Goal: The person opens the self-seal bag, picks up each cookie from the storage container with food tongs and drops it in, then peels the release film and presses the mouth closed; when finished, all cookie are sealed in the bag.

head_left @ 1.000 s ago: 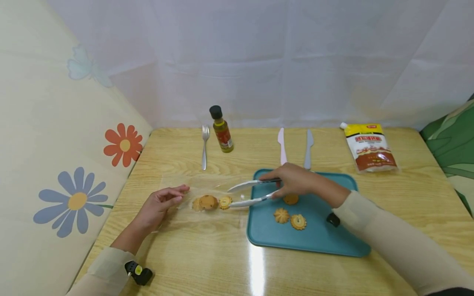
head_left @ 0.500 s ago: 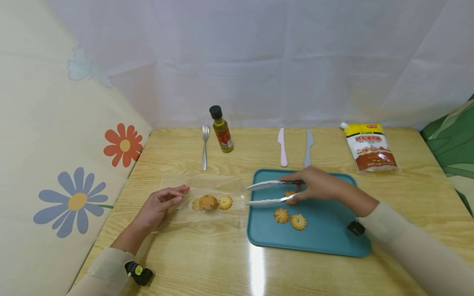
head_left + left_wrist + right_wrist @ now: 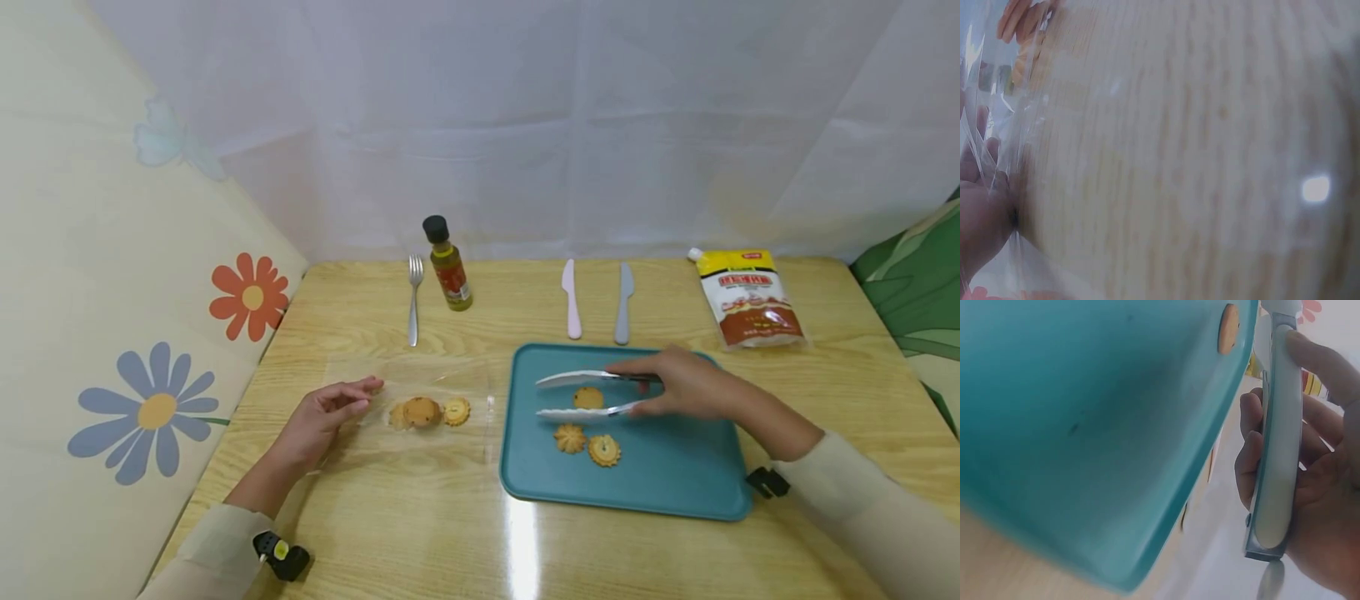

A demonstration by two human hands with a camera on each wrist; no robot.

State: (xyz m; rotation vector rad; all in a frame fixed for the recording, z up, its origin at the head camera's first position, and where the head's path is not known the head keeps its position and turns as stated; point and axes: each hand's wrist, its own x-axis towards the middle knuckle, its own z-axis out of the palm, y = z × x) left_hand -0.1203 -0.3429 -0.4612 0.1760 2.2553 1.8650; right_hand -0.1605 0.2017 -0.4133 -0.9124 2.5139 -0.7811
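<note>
Gripping tongs [image 3: 581, 393] w/ my right hand [image 3: 686, 386], tips spread either side of a cookie [image 3: 588, 397] on the tray [image 3: 675, 475], pointing left; left hand [image 3: 324, 414] relaxed on the bag [image 3: 420, 398].

Bare wood runs across the lower frame below the tray [image 3: 675, 492]. Upper centre, a fork [image 3: 413, 300], bottle [image 3: 447, 264] and two knives [image 3: 596, 300] block the back; a pouch [image 3: 750, 300] fills upper right.
</note>
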